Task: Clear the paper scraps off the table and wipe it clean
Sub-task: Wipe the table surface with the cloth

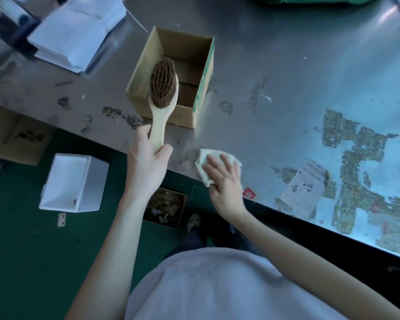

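The left hand [148,158] has its grip tight around the wooden handle of a brush [163,93], bristles up, over the open cardboard box [183,72] near the worktop's [286,65] front edge. The right hand [224,183] presses flat, fingers spread, on a pale cloth [203,162] at that edge. A paper scrap [305,192] lies near the same edge, to the right.

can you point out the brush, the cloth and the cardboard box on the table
brush [163,84], head view, on the brown bristles
cloth [204,157], head view, on the bare corner left of the fingers
cardboard box [183,114], head view, on its near outer wall
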{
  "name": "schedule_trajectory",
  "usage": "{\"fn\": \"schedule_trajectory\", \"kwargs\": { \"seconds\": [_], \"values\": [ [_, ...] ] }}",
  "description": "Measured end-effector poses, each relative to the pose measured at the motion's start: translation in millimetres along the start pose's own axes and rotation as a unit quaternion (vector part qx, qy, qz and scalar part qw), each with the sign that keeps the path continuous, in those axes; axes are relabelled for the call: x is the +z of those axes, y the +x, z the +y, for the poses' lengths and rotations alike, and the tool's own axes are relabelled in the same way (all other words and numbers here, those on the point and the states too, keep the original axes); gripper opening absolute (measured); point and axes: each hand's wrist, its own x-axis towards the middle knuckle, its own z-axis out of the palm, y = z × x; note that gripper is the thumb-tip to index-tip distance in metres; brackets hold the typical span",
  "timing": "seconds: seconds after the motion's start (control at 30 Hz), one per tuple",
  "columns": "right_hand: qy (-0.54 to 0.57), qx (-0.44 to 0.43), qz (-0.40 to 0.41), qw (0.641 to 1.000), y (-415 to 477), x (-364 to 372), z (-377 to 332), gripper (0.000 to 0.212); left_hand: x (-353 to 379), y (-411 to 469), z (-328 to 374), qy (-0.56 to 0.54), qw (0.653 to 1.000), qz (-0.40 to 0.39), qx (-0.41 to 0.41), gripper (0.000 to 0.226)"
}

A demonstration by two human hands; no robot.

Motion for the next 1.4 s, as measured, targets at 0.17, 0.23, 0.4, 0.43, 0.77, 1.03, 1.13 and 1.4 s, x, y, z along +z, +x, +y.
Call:
{"fn": "schedule_trajectory", "kwargs": {
  "seconds": [0.17, 0.23, 0.4, 0.43, 0.77, 1.03, 1.13, 1.4],
  "values": [
    [-0.036, -0.086, -0.086, 0.992, 7, 30, -32, 0.055, -28, -1, -16, 0.005, 1.0, 0.022, -0.008, 0.03],
    [-0.056, -0.116, -0.112, 0.985, 15, 30, -31, 0.056, -35, -1, -20, -0.001, 0.999, 0.03, -0.018, 0.03],
    [-0.044, -0.149, -0.122, 0.98, 28, 9, -8, 0.056, -43, -3, -29, -0.016, 0.999, 0.035, -0.037, 0.033],
    [-0.035, -0.133, -0.105, 0.985, 30, 4, -2, 0.053, -43, -4, -29, -0.018, 0.999, 0.033, -0.036, 0.033],
    [-0.03, 0.073, 0.146, 0.986, 53, -60, 63, 0.028, -29, -6, -25, -0.03, 0.998, 0.037, -0.046, 0.033],
    [-0.048, -0.113, -0.073, 0.99, 37, -15, 18, 0.046, -15, 1, -6, -0.039, 0.997, 0.042, -0.044, 0.03],
    [-0.059, -0.155, -0.125, 0.978, 39, -16, 18, 0.05, -11, 5, 0, -0.028, 0.997, 0.045, -0.048, 0.03],
    [-0.056, -0.021, 0.037, 0.998, 63, -73, 75, 0.044, 2, 18, 16, -0.016, 0.997, 0.06, -0.049, 0.032]
  ]
}}
